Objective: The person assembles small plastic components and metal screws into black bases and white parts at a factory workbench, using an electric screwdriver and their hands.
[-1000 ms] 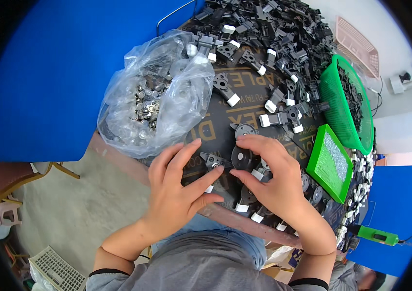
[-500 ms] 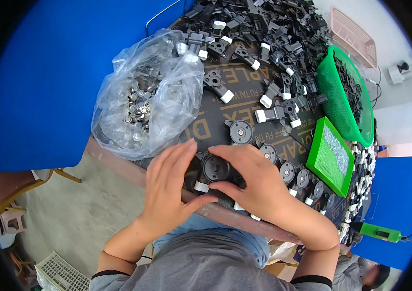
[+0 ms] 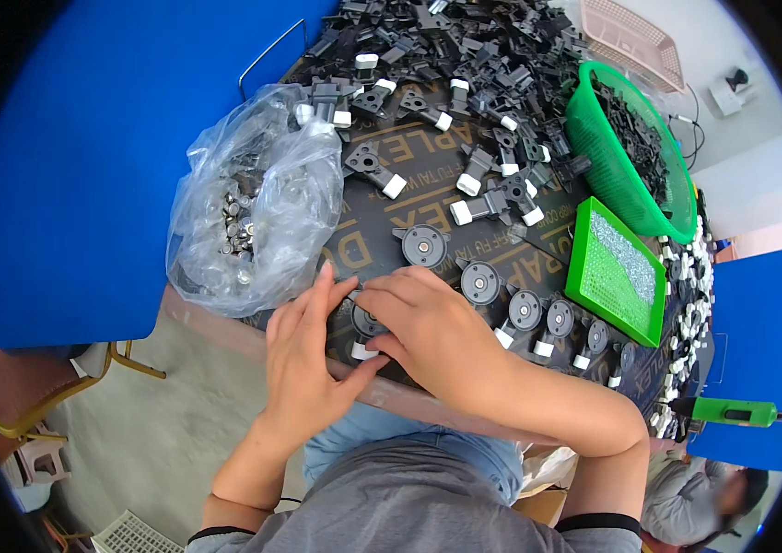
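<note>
In front of me, near the table's front edge, lies a black part with a round disc and a white end (image 3: 363,349), partly hidden by my fingers. My right hand (image 3: 442,336) reaches over it, its fingers and thumb closed about the disc's right side. On the other side of the part, my left hand (image 3: 303,350) has straight fingers and its thumb held apart, with nothing seen in it. Beyond my hands rests another disc part (image 3: 423,245). A row of similar parts with round discs (image 3: 525,311) runs off to the right.
At the left, a clear plastic bag (image 3: 303,198) holds small round metal pieces. Black brackets (image 3: 446,46) heap up at the back. To the right are a green tray (image 3: 580,267) of small shiny pieces, a green basket (image 3: 589,138) and a green electric screwdriver (image 3: 732,412).
The view has shifted, so the table's things sit differently in the picture. My right fingers and thumb have drawn closer about the disc part. My left hand stays beside it, fingers extended.
</note>
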A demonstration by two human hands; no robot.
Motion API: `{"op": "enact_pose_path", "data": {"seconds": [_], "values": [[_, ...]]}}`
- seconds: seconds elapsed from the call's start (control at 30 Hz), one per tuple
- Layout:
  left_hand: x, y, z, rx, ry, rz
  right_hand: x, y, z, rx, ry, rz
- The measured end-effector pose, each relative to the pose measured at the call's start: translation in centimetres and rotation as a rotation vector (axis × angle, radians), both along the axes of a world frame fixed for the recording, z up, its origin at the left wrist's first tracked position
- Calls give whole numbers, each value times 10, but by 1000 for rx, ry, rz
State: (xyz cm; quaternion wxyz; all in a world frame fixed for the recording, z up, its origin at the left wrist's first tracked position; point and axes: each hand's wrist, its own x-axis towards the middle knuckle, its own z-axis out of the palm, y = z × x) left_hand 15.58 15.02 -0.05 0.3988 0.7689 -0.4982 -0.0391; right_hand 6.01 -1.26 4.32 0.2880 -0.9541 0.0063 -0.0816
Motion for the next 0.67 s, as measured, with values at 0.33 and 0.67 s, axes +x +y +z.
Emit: {"op": "enact_pose_path", "data": {"seconds": [0.33, 0.67], "values": [[-3, -4, -5, 20, -21, -2, -91, 7, 58, 50, -231, 14], [5, 8, -32, -179, 97, 21, -341, -7, 41, -103, 343, -1296]]}}
